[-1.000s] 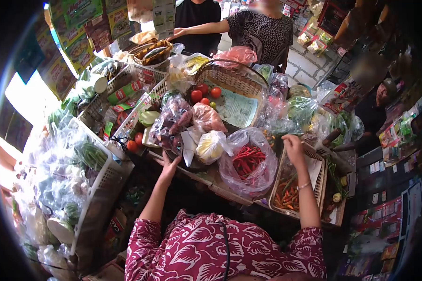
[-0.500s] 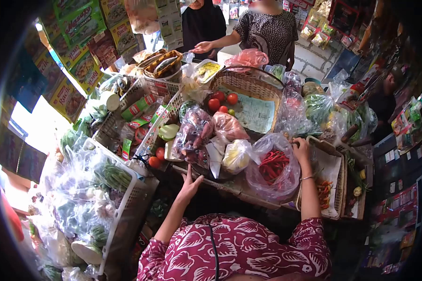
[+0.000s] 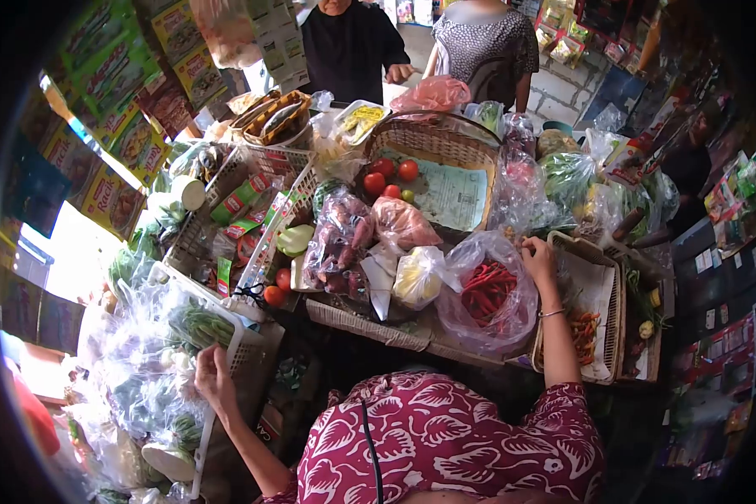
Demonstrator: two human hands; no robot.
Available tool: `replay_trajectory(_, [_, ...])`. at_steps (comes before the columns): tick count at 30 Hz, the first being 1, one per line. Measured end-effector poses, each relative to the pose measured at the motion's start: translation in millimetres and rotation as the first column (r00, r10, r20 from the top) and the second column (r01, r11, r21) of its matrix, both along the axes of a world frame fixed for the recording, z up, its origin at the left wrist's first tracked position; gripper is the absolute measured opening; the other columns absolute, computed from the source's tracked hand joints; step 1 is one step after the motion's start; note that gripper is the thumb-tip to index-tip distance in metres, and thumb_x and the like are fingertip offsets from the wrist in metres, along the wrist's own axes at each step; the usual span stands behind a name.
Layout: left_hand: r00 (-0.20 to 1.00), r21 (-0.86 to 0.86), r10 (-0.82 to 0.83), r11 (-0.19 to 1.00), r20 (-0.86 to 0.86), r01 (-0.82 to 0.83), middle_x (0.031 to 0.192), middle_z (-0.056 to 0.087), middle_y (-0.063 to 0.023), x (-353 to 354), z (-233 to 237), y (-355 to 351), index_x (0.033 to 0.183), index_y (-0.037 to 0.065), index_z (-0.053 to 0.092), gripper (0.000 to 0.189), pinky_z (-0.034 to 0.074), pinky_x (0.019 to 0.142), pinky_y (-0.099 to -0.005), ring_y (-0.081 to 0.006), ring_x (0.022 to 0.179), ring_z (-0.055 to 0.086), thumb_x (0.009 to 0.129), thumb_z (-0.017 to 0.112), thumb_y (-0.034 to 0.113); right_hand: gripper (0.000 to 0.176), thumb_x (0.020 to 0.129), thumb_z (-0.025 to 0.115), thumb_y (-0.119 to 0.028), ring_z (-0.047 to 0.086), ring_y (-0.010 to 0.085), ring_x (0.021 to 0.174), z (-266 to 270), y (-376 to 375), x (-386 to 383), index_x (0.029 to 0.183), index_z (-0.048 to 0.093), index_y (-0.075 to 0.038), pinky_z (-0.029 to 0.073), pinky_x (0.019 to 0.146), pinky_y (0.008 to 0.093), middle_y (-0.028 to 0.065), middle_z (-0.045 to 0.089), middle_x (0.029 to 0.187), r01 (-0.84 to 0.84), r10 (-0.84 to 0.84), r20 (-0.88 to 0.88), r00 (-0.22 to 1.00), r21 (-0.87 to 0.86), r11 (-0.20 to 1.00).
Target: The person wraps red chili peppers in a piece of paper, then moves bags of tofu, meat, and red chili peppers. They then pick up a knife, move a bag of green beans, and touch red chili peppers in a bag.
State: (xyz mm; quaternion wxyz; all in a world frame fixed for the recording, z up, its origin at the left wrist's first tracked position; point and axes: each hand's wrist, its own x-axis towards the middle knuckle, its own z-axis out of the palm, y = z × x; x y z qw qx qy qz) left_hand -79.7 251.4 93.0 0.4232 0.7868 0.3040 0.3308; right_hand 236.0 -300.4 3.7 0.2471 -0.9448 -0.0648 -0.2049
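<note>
My left hand (image 3: pixel 216 378) is at the inner rim of a white plastic crate (image 3: pixel 200 458), beside bundled green long beans (image 3: pixel 200 326) in clear plastic. Its fingers are loosely bent and a little apart, and no object shows in them. My right hand (image 3: pixel 539 259) is at the right edge of an open clear bag (image 3: pixel 449 323) of red chillies (image 3: pixel 489 298), close to the corner of a shallow wicker basket (image 3: pixel 611 315). Its fingers curl inward, and whatever they grip is hidden.
A handled wicker basket (image 3: pixel 489 197) holds tomatoes (image 3: pixel 407 170) and paper. Bagged shallots (image 3: pixel 338 239) lie before it. A second white crate (image 3: pixel 304 186) of packets stands left. Seasoning sachets (image 3: pixel 109 202) hang at upper left. Two people (image 3: pixel 344 50) stand across the stall.
My left hand has left the front edge of the stall and moved left to the crate. My right hand stays near the chilli bag. Across the stall, an outstretched arm has been drawn back.
</note>
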Motion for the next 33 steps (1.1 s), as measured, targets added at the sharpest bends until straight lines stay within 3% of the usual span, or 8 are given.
replay_trajectory(2, [0.964,0.211,0.132,0.974,-0.232,-0.083,0.074,0.061,-0.0063,3.4,2.2,-8.1,0.090,0.002,0.061,0.022,0.043,0.060,-0.0262,-0.0123,0.064,0.055,0.082,0.057,0.023,0.009,0.071,0.056,-0.014,0.056,0.0310,0.078,1.2,1.0,-2.8,0.078,0.059,-0.008,0.044,0.070,0.0396,0.0094,0.062,0.079,-0.006,0.006,0.014,1.000,0.014,1.000])
replay_trajectory(4, [0.984,0.160,0.097,0.984,-0.151,-0.073,0.069,0.061,-0.0060,11.4,-4.1,-4.9,0.087,0.003,0.062,0.026,0.043,0.059,-0.0279,-0.0133,0.061,0.054,0.081,0.058,0.028,0.008,0.072,0.057,-0.014,0.056,0.0304,0.077,11.1,5.0,-8.4,0.078,0.059,-0.008,0.044,0.069,0.0393,0.0090,0.062,0.078,-0.005,0.005,-0.003,1.000,0.025,1.000])
replay_trajectory(7, [0.918,0.094,0.164,0.986,-0.361,-0.139,0.072,0.062,-0.0092,19.6,-5.8,7.7,0.087,0.003,0.063,0.031,0.044,0.063,-0.0316,-0.0175,0.067,0.058,0.081,0.055,0.033,0.008,0.073,0.059,-0.015,0.057,0.0292,0.076,11.5,3.3,-7.4,0.078,0.060,-0.008,0.045,0.067,0.0386,0.0092,0.061,0.075,-0.031,0.032,-0.002,0.999,0.109,0.994])
replay_trajectory(8, [0.917,0.095,0.165,0.986,-0.363,-0.140,0.072,0.062,-0.0092,19.8,-8.6,11.0,0.087,0.003,0.063,0.031,0.044,0.063,-0.0316,-0.0175,0.067,0.058,0.081,0.055,0.033,0.009,0.074,0.060,-0.016,0.058,0.0290,0.074,11.8,3.4,-8.1,0.077,0.060,-0.008,0.045,0.065,0.0380,0.0096,0.061,0.073,-0.047,0.046,0.010,0.999,0.173,0.984])
replay_trajectory(11, [0.878,0.338,0.349,0.911,-0.328,-0.236,0.079,0.064,-0.0116,24.7,-14.5,9.9,0.087,0.004,0.061,0.041,0.042,0.067,-0.0379,-0.0279,0.075,0.060,0.083,0.047,0.042,0.013,0.076,0.059,-0.020,0.058,0.0299,0.068,19.4,4.3,-11.2,0.077,0.060,-0.007,0.045,0.060,0.0373,0.0112,0.060,0.069,-0.080,0.083,-0.006,0.997,0.225,0.971])
replay_trajectory(14, [0.860,0.352,0.364,0.906,-0.358,-0.236,0.071,0.062,-0.0133,26.4,-10.8,4.0,0.083,-0.001,0.059,0.040,0.042,0.063,-0.0357,-0.0229,0.066,0.058,0.084,0.049,0.038,0.018,0.078,0.056,-0.024,0.058,0.0317,0.064,13.4,0.1,-8.7,0.077,0.060,-0.006,0.044,0.056,0.0378,0.0126,0.058,0.065,-0.041,0.051,-0.051,0.997,0.181,0.983])
replay_trajectory(20, [0.803,0.433,0.474,0.848,-0.361,-0.306,0.074,0.064,-0.0104,29.5,-4.3,-8.7,0.084,0.007,0.061,0.036,0.042,0.064,-0.0393,-0.0274,0.069,0.060,0.083,0.048,0.041,0.021,0.080,0.054,-0.027,0.058,0.0326,0.066,24.5,3.5,-12.5,0.077,0.058,-0.007,0.044,0.056,0.0391,0.0121,0.057,0.065,-0.023,0.050,-0.160,0.986,0.170,0.985])
replay_trajectory(33, [0.794,0.474,0.554,0.785,-0.251,-0.399,0.064,0.061,-0.0071,34.0,-14.8,-5.1,0.076,0.009,0.060,0.032,0.041,0.057,-0.0398,-0.0257,0.062,0.058,0.081,0.052,0.039,0.009,0.076,0.056,-0.018,0.060,0.0278,0.066,24.0,7.1,-12.4,0.080,0.057,-0.009,0.045,0.057,0.0378,0.0088,0.060,0.067,-0.067,0.085,-0.147,0.986,0.123,0.990])
